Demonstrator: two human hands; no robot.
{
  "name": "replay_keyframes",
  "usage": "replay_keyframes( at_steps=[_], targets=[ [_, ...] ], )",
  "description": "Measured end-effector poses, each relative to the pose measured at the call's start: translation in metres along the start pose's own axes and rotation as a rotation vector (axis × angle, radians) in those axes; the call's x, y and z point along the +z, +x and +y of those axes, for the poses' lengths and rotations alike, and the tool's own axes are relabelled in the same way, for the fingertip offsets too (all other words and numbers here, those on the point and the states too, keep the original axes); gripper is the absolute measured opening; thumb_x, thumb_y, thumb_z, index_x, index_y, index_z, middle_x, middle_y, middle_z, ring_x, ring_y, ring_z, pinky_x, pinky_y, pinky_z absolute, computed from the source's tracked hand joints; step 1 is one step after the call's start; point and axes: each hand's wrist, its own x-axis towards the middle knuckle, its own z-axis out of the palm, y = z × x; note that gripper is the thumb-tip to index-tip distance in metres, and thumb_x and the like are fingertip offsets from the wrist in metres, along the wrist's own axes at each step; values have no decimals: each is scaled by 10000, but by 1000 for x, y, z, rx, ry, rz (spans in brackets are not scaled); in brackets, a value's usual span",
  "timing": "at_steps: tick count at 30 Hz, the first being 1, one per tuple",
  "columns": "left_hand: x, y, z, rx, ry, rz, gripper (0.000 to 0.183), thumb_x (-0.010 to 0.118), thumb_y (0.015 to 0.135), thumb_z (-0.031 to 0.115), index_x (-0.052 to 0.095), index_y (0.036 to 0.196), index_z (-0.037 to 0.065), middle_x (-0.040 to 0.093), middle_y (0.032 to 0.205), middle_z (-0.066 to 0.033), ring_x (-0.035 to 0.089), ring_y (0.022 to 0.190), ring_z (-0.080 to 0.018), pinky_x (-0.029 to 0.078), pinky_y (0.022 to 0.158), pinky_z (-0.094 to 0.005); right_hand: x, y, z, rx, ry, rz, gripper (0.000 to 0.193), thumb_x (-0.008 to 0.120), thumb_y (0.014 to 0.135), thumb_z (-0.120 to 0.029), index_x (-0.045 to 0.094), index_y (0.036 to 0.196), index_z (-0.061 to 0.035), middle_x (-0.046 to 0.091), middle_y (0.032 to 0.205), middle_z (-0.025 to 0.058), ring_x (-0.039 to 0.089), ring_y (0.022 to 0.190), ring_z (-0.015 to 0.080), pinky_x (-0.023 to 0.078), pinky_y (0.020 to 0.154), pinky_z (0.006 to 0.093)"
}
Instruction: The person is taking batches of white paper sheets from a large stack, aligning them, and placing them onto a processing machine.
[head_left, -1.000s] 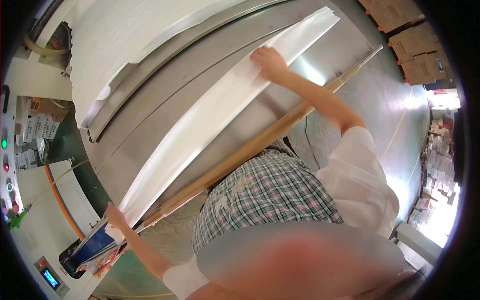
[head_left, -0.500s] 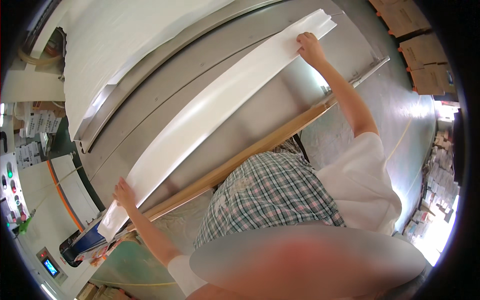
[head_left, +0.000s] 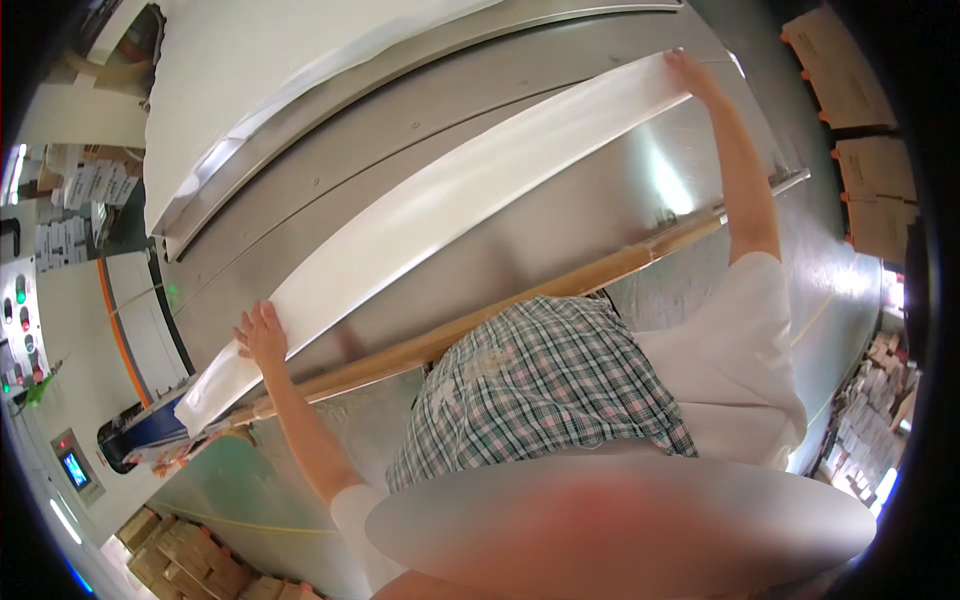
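Observation:
A long white folded strip (head_left: 430, 220), of fabric or soft film, lies slantwise over a grey metal table (head_left: 470, 265). Close to its lower left end, my left hand (head_left: 264, 338) lies on the strip with fingers spread. My right hand (head_left: 692, 74), a little blurred, is at the far right end, its fingers bent around the strip's edge. The near-left end of the strip hangs slightly beyond the table's corner.
Beyond a raised metal rail (head_left: 340, 115) lies a large white sheet (head_left: 260, 60). A wooden edge bar (head_left: 560, 275) runs along the table's near side. Control buttons and a small screen (head_left: 75, 468) are at left. Cardboard boxes (head_left: 875, 175) stand at right.
My right hand has slid outward to the strip's far right end, which earlier stuck out past it. My left hand has moved up a little, its fingers now spread on the strip.

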Motion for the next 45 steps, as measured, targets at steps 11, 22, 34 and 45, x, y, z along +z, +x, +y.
replay_keyframes(
  at_steps=[11,22,34,45],
  targets=[
    [2,0,-22,-26,44,-46,526,298,860,574,471,1224,235,308,1365,-168,183,1277,-427,118,931,-692,47,31,1,67,183,-277,666,281,881,-550,508,1176,1,493,1194,233,412,1176,354,275,1003,365],
    [5,-27,-72,132,-129,461,483,436,865,433,412,1280,188,292,1379,-125,236,1293,-276,241,972,-556,32,-45,-92,-350,179,-732,479,449,890,-336,394,1255,-30,447,1222,165,433,1122,285,330,963,345],
    [17,-96,-45,82,-374,617,432,542,794,294,508,1200,150,416,1306,-125,309,1266,-292,122,1038,-506,20,-117,-299,-434,530,-1414,636,717,686,-312,449,1184,-21,522,1063,69,491,986,185,402,860,306],
    [20,-94,-39,76,-422,748,380,581,744,351,592,1050,126,542,1152,-121,437,1163,-288,194,1006,-536,30,-155,-426,-573,541,-1521,584,680,728,-271,423,1182,-8,530,1011,73,539,819,143,489,597,267]
  ],
)
